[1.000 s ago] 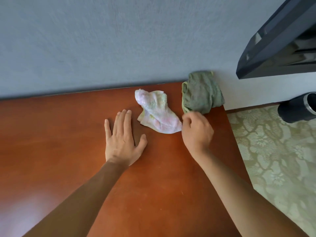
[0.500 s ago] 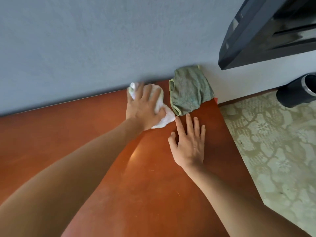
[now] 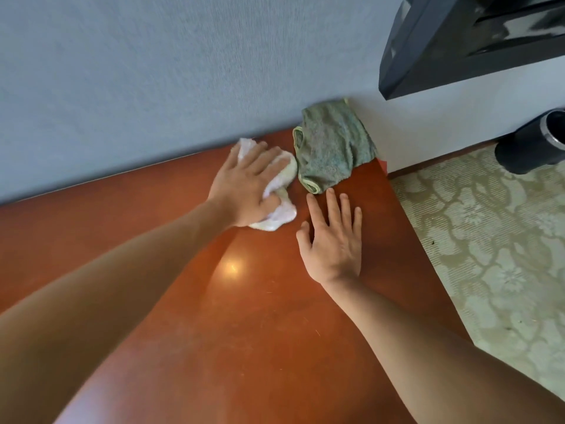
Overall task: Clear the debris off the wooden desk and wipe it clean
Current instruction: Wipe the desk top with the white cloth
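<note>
The white cloth (image 3: 276, 194) lies on the wooden table (image 3: 244, 316) in the upper middle of the frame, close to the grey wall (image 3: 153, 87), and it is now bunched under the left hand (image 3: 244, 188). One second ago this cloth lay free on the table, with the left hand flat beside it and the right hand curled near its lower corner; since then the left hand has moved up and onto it. Its fingers press over the top of the cloth and the thumb is curled around the lower fold, so it is grasping the cloth. The right hand (image 3: 333, 243) has opened in the same time: it now lies flat on the table with straight fingers, holding nothing, just below the green cloth (image 3: 333, 145). In the last half second the two hands have hardly moved. The green cloth sits at the right corner of the table, touching the white cloth on its left side, and it has not moved. I judge that the wiping step is starting, with the right hand only supporting the body. No loose debris is clear to me on the table, only small pale specks. On the right are a patterned carpet (image 3: 489, 255), a dark cylinder (image 3: 532, 145) and a dark shelf (image 3: 474, 41).
</note>
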Available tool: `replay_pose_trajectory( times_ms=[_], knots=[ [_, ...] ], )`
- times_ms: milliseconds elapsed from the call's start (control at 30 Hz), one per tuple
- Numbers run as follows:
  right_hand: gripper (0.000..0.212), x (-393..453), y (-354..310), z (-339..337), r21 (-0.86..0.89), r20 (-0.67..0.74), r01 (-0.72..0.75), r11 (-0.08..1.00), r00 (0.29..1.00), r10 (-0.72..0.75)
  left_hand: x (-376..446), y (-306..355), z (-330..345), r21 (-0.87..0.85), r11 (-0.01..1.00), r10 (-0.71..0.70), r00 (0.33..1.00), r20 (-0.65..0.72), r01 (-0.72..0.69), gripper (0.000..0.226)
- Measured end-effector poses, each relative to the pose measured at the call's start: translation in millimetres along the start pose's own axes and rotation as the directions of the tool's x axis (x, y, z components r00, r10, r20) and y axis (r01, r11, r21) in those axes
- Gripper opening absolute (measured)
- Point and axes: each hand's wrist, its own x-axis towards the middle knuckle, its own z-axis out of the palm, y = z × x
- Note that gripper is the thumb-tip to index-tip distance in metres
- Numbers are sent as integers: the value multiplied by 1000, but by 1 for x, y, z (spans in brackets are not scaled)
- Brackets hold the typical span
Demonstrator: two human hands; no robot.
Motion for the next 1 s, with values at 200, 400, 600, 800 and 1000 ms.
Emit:
replay_pose_trajectory(
  times_ms=[200,400,600,800,1000],
  knots=[
    [57,1,5,3,34,-23,14,999,1000,-13,-54,45,12,-87,996,-25,999,-37,21,77],
    [60,-3,13,-1,109,38,68,992,997,-72,-80,56,16,-86,987,-134,991,-4,133,80],
    [67,-39,61,-8,-56,126,99,994,988,-91,-85,85,12,-149,938,-316,949,-5,312,80],
    [64,-38,59,-8,-9,109,73,997,991,-72,-128,82,22,-87,996,32,999,-36,-35,78],
    [65,-36,60,-7,-3,123,69,998,990,-68,-140,140,21,-144,974,-182,983,-21,177,81]
  ],
)
